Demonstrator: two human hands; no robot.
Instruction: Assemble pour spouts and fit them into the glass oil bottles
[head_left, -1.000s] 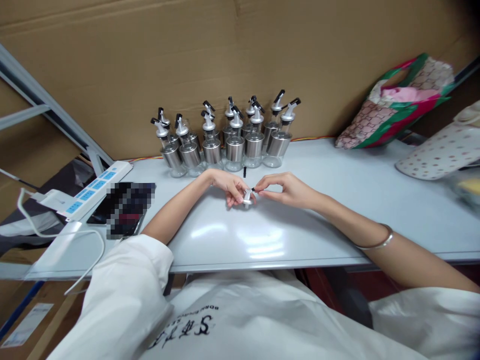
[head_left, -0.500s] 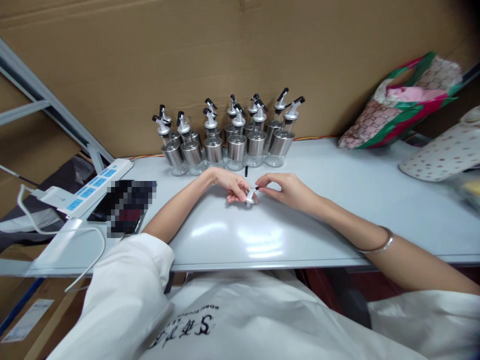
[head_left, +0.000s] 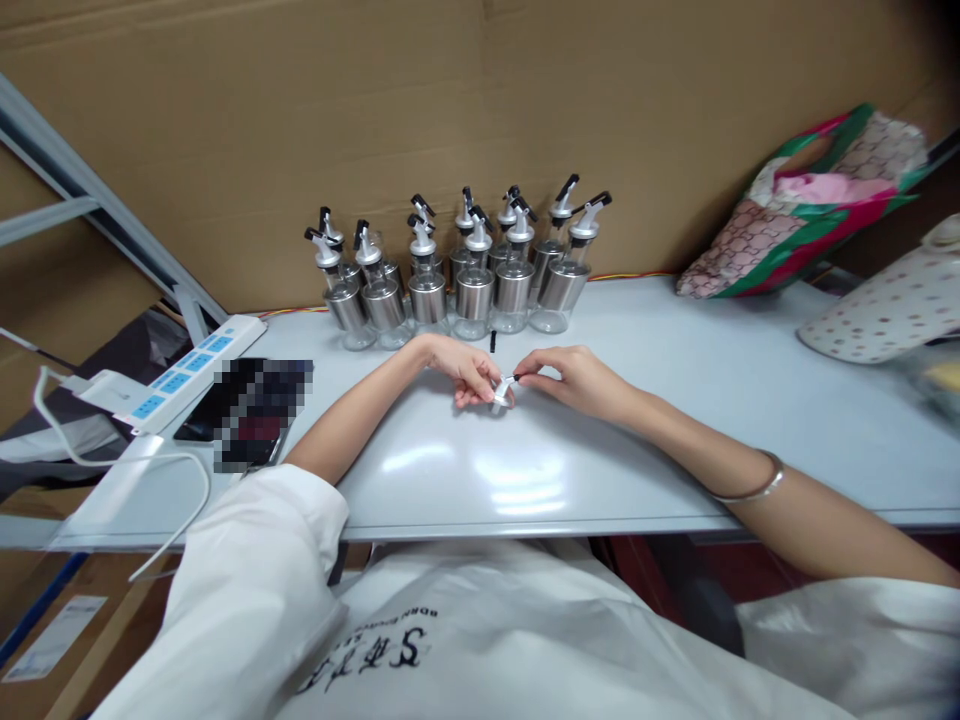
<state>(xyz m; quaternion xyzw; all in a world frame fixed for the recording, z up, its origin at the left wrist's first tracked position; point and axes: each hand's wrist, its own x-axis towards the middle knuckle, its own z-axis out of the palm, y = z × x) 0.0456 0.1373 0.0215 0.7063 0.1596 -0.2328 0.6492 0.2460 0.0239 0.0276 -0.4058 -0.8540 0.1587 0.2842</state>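
Observation:
Between finger and thumb, my left hand (head_left: 466,370) grips a silver bottle pour spout (head_left: 500,395) a little above the table, its nozzle tilted up to the right. My right hand (head_left: 576,382) pinches a small black cap (head_left: 514,377) against the nozzle's tip; most of the cap is hidden by the fingertips. Just beyond my hands, a short black piece (head_left: 493,342) lies on the table. Behind it stand glass oil bottles (head_left: 474,295) with steel sleeves, several in two rows, bearing silver spouts with black caps.
At the left are a white power strip (head_left: 191,370) with a plugged-in charger and cable, and a dark phone (head_left: 225,410). A patterned bag (head_left: 780,225) and a spotted white bottle (head_left: 885,300) are at the right. Cardboard (head_left: 480,100) forms the back wall.
The black cap in my right fingers sits slightly closer to the spout's tip, with less of it showing. Both hands otherwise stay nearly in place.

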